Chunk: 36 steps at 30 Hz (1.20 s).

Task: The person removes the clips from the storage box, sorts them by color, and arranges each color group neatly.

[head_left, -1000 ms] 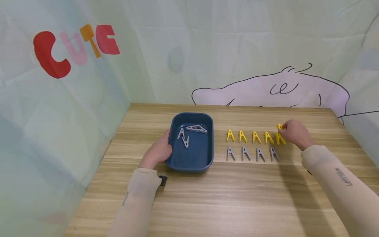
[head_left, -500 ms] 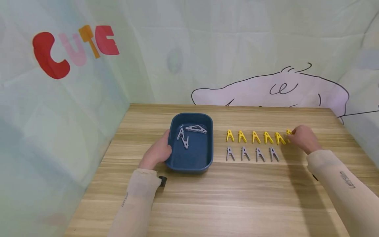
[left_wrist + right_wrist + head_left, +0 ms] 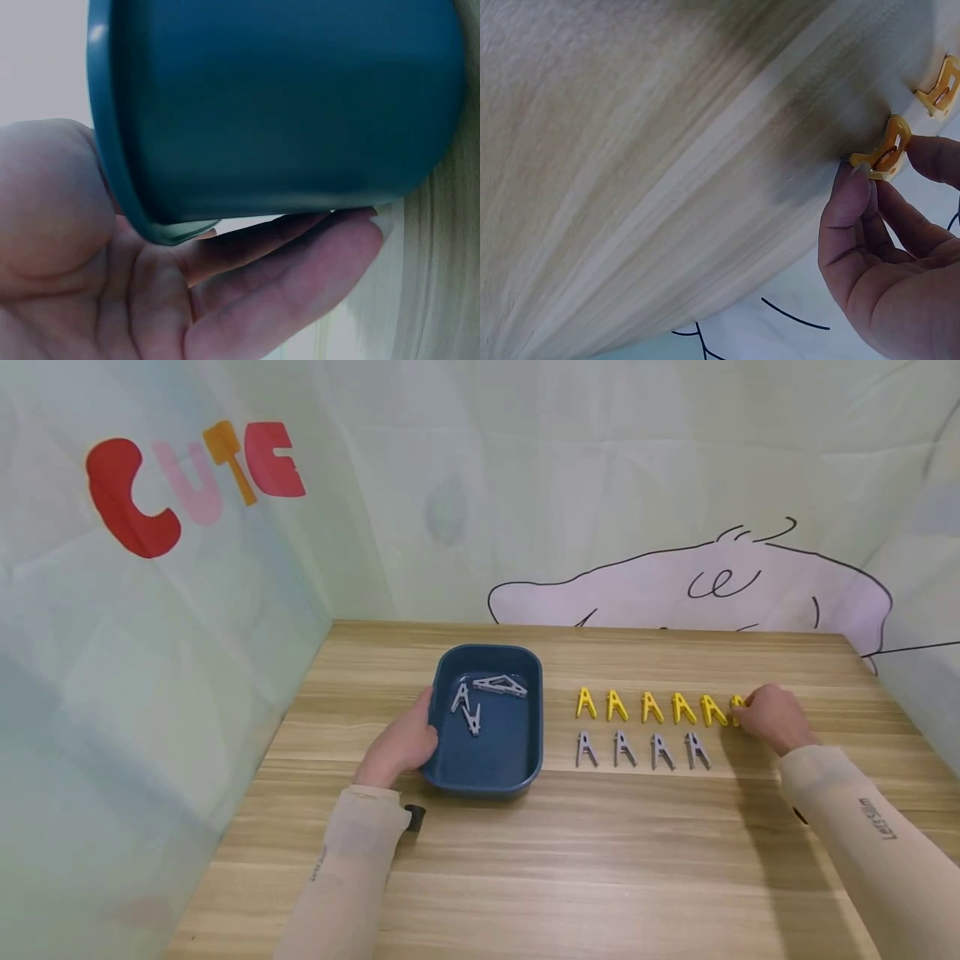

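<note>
My left hand point(image 3: 399, 742) holds the left side of a dark blue plastic tub point(image 3: 487, 787), its thumb at the rim and its fingers along the outer wall in the left wrist view. Grey clothespins point(image 3: 472, 720) lie inside the tub. At the right end of a row of yellow clothespins point(image 3: 650, 707), my right hand point(image 3: 772, 718) pinches one yellow clothespin point(image 3: 891, 154) between thumb and fingers, low over the tabletop. In the head view the hand covers part of that clothespin. Its neighbour point(image 3: 942, 88) in the row shows close by in the right wrist view.
A second row of grey clothespins point(image 3: 659, 751) lies nearer me, parallel to the yellow row. The wood-grain table point(image 3: 570, 877) ends at a printed cloth backdrop point(image 3: 420, 485) at the back and on both sides.
My right hand has carried the yellow clothespin from above the row's end to the right and down, beside the last one there. The left hand has stayed on the tub.
</note>
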Motion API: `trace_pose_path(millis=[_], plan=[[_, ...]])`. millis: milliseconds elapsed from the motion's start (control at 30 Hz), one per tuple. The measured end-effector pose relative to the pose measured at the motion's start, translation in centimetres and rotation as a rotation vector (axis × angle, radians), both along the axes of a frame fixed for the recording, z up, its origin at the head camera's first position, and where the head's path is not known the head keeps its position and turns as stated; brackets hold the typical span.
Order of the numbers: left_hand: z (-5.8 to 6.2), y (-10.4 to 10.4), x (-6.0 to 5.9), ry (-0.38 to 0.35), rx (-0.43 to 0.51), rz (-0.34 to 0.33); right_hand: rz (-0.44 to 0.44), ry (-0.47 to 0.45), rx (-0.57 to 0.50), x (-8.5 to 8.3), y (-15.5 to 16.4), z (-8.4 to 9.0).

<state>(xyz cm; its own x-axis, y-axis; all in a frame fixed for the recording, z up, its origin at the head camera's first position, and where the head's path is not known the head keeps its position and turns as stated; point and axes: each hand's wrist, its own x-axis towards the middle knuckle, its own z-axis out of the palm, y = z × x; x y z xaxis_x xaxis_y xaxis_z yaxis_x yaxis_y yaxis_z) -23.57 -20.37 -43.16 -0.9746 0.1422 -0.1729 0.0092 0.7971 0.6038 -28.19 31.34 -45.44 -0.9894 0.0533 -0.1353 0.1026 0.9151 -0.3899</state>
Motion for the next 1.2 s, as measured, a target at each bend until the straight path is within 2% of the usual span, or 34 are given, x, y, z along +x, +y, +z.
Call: trace_pose_path(millis=[467, 567, 667, 833, 1033, 1200], plan=[[0.1, 0.1, 0.0, -0.031, 0.024, 0.014, -0.005, -0.025, 0.005, 0.0, 0.1, -0.2], [0.0, 0.2, 0.1, -0.035, 0.025, 0.014, 0.002, 0.036, 0.037, 0.1, 0.0, -0.1], [0.0, 0.2, 0.1, -0.037, 0.018, 0.014, -0.035, 0.095, 0.059, 0.1, -0.7, 0.2], [0.1, 0.1, 0.0, -0.033, 0.017, 0.006, -0.077, 0.137, 0.037, -0.1, -2.7, 1.1], [0.0, 0.1, 0.1, -0.032, 0.027, 0.013, 0.020, 0.262, 0.046, -0.5, -5.6, 2.0], [0.1, 0.1, 0.1, -0.023, 0.016, 0.008, 0.097, 0.331, 0.039, -0.5, -8.7, 3.0]])
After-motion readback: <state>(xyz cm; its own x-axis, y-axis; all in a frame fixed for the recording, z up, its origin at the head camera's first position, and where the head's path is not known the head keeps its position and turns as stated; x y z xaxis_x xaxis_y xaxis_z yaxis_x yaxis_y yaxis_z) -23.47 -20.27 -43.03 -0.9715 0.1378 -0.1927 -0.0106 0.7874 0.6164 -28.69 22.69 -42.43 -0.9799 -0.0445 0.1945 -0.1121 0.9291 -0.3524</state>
